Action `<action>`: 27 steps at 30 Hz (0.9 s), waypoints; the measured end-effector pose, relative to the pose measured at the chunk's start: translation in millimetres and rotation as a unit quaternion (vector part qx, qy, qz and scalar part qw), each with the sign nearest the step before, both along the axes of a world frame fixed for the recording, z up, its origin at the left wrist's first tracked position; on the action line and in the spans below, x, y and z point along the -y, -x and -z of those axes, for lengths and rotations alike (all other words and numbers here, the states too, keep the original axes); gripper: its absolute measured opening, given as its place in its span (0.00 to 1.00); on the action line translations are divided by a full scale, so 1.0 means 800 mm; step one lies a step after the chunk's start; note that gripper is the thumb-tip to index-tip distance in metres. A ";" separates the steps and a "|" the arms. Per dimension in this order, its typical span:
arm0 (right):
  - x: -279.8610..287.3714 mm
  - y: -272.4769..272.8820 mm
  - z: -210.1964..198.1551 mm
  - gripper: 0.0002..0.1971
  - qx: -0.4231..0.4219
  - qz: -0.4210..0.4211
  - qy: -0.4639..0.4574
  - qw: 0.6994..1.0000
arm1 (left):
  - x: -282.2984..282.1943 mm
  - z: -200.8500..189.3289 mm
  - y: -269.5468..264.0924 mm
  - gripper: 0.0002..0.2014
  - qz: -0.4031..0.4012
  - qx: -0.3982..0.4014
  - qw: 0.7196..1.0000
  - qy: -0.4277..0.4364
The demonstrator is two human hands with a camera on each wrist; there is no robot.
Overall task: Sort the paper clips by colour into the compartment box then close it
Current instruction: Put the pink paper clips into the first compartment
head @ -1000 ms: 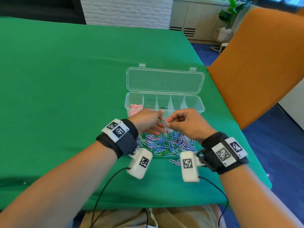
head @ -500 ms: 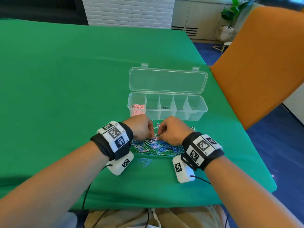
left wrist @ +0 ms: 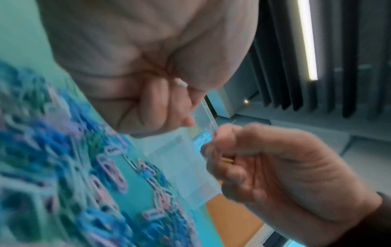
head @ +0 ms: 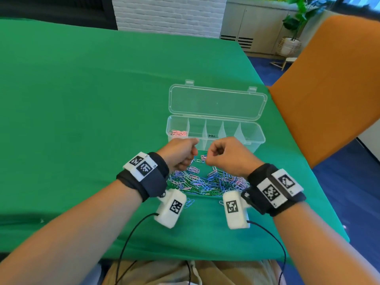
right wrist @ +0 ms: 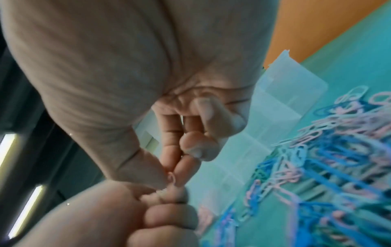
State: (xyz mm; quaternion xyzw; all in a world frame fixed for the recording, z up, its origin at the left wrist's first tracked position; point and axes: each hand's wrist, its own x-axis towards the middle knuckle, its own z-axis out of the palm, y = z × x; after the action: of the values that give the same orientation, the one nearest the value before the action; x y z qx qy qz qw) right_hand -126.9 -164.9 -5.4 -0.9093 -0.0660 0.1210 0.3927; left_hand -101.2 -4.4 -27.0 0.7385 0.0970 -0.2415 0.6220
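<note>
Fingers of both hands are curled in, fists raised just above the pile of paper clips [head: 207, 182]. Right hand [head: 228, 156] pinches a pink clip [right wrist: 172, 178] between thumb and forefinger; the other fingers fold into the palm. Left hand [head: 180, 154] is curled tight too, knuckles up, its fingertips meeting the right hand's at that same pink clip (right wrist view shows the contact, blurry though). Whether the left hand actually grips the clip or only touches it, cannot tell.

Pile lies on the green tablecloth [head: 82, 120] between the two wrists, mixed blue, green, pink and pale clips, tangled. A few strays sit just in front of the pile near the table edge, one pale blue clip [head: 189, 203] beside the left wrist camera.

Clear plastic box [head: 255, 138] stands right behind the hands, lid [head: 217, 102] open and laid flat back on the cloth, two latches at its far edge. Box is split by dividers into a row of compartments. Leftmost compartment holds a small heap of pink clips [head: 177, 133]; the others show no clips (a small label shows through the front wall near the middle).

Orange chair back [head: 329, 83] rises at the right of the table. Both wrists wear dark bands with black and white marker tags.
</note>
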 end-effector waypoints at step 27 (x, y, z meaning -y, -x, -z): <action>0.001 -0.035 0.033 0.10 0.021 -0.002 0.182 0.983 | 0.028 0.011 -0.023 0.05 0.193 0.224 0.858 -0.420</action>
State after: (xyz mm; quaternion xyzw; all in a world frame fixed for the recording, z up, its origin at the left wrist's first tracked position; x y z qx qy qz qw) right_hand -99.1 -165.8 -31.9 -0.9678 -0.0533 0.1126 0.2190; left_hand -83.1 -27.0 -35.4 0.9677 -0.0968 -0.1211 0.1989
